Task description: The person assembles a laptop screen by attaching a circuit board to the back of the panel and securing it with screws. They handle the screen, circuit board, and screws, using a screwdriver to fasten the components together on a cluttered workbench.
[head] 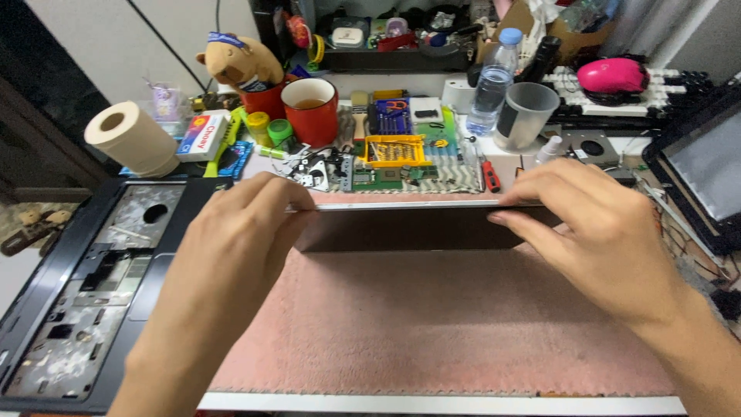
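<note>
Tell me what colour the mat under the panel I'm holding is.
Pink mat, seen in the head view, beneath the dark panel.

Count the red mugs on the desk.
2. One red mug with brown liquid stands behind the flat panel; a second red mug sits left of it, partly hidden by a plush toy.

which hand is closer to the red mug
Left. The left hand grips the flat panel just below the red mug; the right hand holds the panel's far end.
</note>
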